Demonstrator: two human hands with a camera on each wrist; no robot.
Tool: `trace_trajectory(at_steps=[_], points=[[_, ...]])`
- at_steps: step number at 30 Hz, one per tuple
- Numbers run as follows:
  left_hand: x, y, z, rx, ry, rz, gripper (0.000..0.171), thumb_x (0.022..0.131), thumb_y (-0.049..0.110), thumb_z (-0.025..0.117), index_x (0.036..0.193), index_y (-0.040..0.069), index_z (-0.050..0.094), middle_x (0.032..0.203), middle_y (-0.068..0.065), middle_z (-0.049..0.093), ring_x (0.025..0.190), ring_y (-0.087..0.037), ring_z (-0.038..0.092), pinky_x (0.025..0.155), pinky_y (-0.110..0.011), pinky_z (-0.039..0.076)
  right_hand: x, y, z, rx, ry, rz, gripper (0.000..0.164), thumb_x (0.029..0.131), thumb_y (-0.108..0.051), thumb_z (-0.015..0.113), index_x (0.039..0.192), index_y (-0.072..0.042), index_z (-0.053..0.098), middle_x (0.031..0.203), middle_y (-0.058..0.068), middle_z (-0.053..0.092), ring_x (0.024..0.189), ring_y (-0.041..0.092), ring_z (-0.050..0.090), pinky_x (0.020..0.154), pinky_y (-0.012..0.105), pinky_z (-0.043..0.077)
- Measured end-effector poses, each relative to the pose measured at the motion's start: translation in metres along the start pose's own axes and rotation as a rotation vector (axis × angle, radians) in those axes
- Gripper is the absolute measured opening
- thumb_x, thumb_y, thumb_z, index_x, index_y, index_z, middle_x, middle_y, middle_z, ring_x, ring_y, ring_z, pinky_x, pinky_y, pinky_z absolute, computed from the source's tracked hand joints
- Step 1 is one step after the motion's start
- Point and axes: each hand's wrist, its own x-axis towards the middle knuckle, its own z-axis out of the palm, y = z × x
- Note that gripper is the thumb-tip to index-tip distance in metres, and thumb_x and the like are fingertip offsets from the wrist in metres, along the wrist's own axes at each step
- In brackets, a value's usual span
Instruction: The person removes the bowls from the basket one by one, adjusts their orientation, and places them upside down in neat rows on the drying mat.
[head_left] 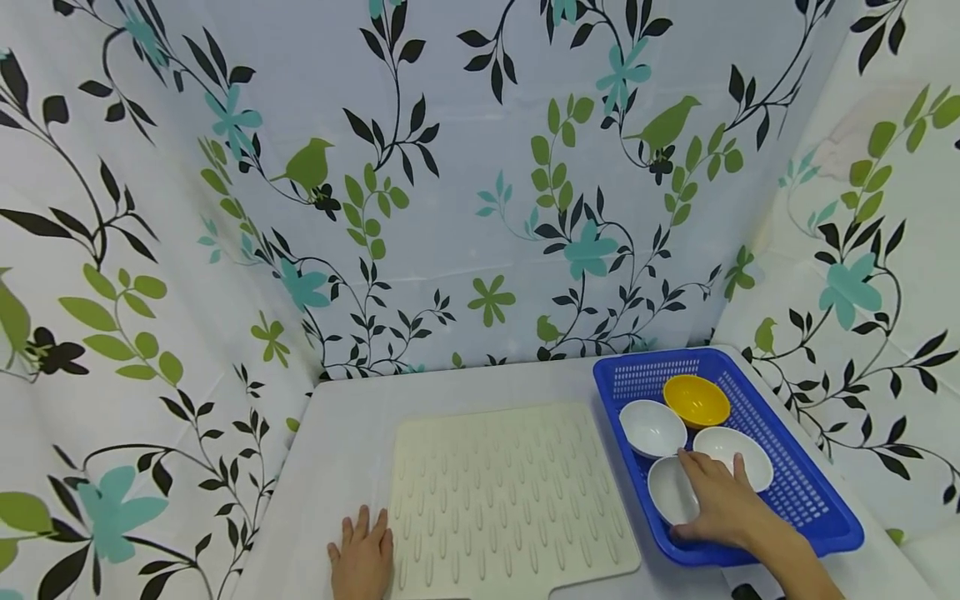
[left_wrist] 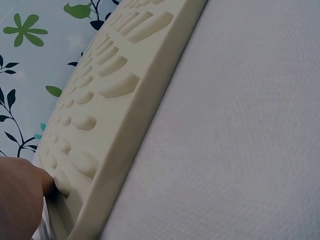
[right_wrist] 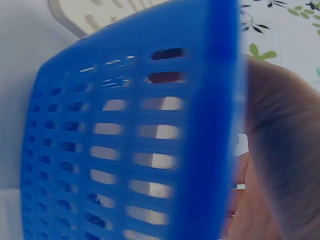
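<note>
My right hand (head_left: 716,504) reaches into a blue plastic basket (head_left: 806,508) and grips the nearest white bowl (head_left: 670,492), its thumb at the near side and fingers at the far rim. Behind that bowl sit two more white bowls, one at the left (head_left: 651,427) and one at the right (head_left: 738,454), with a yellow bowl (head_left: 696,400) at the back. In the right wrist view, the basket wall (right_wrist: 120,135) hides most of the grip. My left hand (head_left: 362,557) rests with fingers extended on the white table, beside the left edge of a cream ridged drying mat (head_left: 510,500).
The cream mat lies on the white table (head_left: 352,433), left of the basket. Patterned curtains (head_left: 450,200) with leaves and birds enclose the table at the back and both sides. A small dark object (head_left: 745,592) shows at the bottom edge, below the basket.
</note>
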Motion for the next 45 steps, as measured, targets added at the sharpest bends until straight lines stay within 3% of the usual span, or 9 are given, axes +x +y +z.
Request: trace_trajectory(at_steps=[6,9,21,28,45], points=[[0.001,-0.002,0.004,0.004,-0.004,-0.005,0.041,0.093,0.029,0.053,0.129,0.009,0.057,0.141,-0.025,0.043,0.131,-0.052,0.032,0.098,-0.079,0.023,0.0,-0.004,-0.01,0.018,0.029,-0.019,0.114,0.051,-0.059,0.081,0.135,0.007,0.039,0.134,0.027,0.042,0.118,0.044,0.042,0.1,0.069,0.034],[0.001,-0.002,0.003,0.0,-0.006,-0.008,0.041,0.092,0.029,0.054,0.128,0.008,0.058,0.141,-0.025,0.043,0.131,-0.052,0.032,0.098,-0.079,0.023,0.001,-0.006,-0.014,0.013,0.053,-0.032,0.114,0.053,-0.057,0.081,0.136,0.008,0.037,0.134,0.028,0.04,0.117,0.042,0.04,0.098,0.064,0.041],[0.002,0.0,0.0,-0.032,-0.021,-0.025,0.042,0.093,0.029,0.053,0.128,0.007,0.058,0.142,-0.025,0.042,0.133,-0.052,0.03,0.1,-0.079,0.021,0.009,-0.024,-0.032,0.015,0.179,-0.035,0.114,0.058,-0.053,0.08,0.14,0.008,0.031,0.138,0.028,0.034,0.121,0.044,0.033,0.102,0.069,0.033],[0.002,0.0,-0.001,-0.035,-0.036,-0.042,0.042,0.093,0.029,0.052,0.129,0.007,0.057,0.143,-0.025,0.041,0.134,-0.051,0.028,0.101,-0.078,0.018,0.016,-0.041,-0.038,0.046,0.224,-0.089,0.112,0.058,-0.052,0.081,0.141,0.006,0.032,0.139,0.026,0.035,0.124,0.042,0.032,0.102,0.068,0.033],[0.002,0.0,-0.002,-0.054,-0.043,-0.041,0.042,0.094,0.028,0.051,0.13,0.007,0.056,0.144,-0.025,0.04,0.135,-0.052,0.027,0.102,-0.078,0.017,0.03,-0.09,-0.026,0.073,0.219,-0.149,0.109,0.057,-0.058,0.079,0.142,-0.004,0.036,0.142,0.016,0.039,0.125,0.034,0.037,0.097,0.062,0.045]])
